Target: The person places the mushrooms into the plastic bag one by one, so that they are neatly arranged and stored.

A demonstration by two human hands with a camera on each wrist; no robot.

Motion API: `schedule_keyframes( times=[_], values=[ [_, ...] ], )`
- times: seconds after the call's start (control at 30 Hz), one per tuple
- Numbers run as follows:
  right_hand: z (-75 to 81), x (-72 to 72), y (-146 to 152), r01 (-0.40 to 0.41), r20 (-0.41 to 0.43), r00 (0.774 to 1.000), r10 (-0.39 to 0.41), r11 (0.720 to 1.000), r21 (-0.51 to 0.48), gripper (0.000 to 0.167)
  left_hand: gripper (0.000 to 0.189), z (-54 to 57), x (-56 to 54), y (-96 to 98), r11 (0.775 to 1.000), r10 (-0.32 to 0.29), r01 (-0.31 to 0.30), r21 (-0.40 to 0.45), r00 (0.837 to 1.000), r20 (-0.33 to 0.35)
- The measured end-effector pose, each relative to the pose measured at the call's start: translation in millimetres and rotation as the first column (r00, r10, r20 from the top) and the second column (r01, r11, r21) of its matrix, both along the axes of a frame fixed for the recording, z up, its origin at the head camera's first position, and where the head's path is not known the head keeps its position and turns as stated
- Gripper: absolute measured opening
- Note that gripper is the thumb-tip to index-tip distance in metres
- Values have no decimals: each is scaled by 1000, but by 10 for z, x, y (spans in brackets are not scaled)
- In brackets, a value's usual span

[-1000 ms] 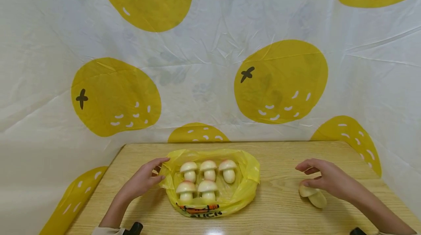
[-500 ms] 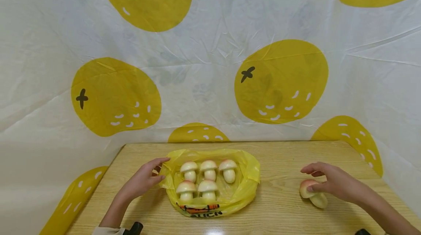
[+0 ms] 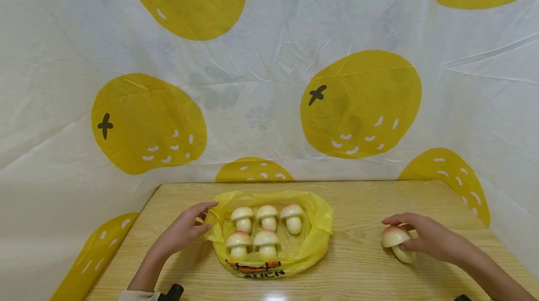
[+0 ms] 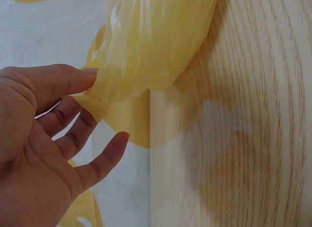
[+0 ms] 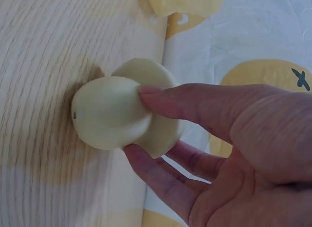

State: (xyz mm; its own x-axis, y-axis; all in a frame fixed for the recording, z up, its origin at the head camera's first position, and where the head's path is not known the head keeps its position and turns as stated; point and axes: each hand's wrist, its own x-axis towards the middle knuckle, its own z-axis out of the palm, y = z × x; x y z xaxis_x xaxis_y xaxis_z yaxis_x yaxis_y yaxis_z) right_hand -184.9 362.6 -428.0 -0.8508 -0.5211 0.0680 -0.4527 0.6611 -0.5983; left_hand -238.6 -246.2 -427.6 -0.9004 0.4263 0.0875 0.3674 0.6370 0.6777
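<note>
A yellow plastic bag (image 3: 318, 233) lies spread on the table, its mouth facing up. Inside it stand several cream toy mushrooms (image 3: 268, 217) with pink-tinged caps, in two rows. At the bag's left side my left hand (image 3: 182, 231) pinches the edge between thumb and index finger; the left wrist view shows the yellow film (image 4: 156, 46) there and the other fingers spread. Off to the right, my right hand (image 3: 435, 238) holds another toy mushroom (image 3: 394, 237). Seen from the right wrist, thumb and fingers grip its pale stem (image 5: 109, 112) near the cap, close to the wood.
The wooden table (image 3: 353, 282) reaches back to a white sheet (image 3: 252, 118) printed with large yellow fruit, which hangs behind and at both sides. Orange and black print (image 3: 254, 267) marks the bag's front. Bare wood lies between the bag and the right hand.
My right hand has shifted down around the lone mushroom and now grips its stem; the mushroom has turned more upright. My left hand and the bag stay where they were.
</note>
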Motion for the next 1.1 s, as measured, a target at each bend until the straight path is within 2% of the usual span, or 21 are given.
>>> schedule_keyframes(
  times=[0.1,0.27,0.33,0.43,0.57,0.8,1.1],
  values=[
    [12,-32,-30,22,16,1000,-22,1000,10,50,54,-3,-4,1,1000,0,0,3,1000,0],
    [41,-61,-40,50,181,983,-40,997,-51,54,54,3,-4,7,1000,-7,7,3,1000,1],
    [42,-65,-44,59,213,976,-47,997,-51,56,54,10,-3,11,1000,-10,10,2,1000,0],
    [29,-65,-61,54,224,974,-39,997,-61,58,54,15,-4,15,1000,-10,10,-2,1000,-2],
    [-7,-63,-88,51,263,965,-16,991,-125,56,55,16,-7,19,1000,-8,8,-5,1000,-2],
    [-66,-57,-132,81,315,949,-15,977,-198,54,54,12,0,24,1000,-1,0,-12,1000,-9],
    [104,-85,-246,89,321,947,9,953,-288,55,54,5,8,24,1000,6,-6,-2,1000,-3]
  ],
)
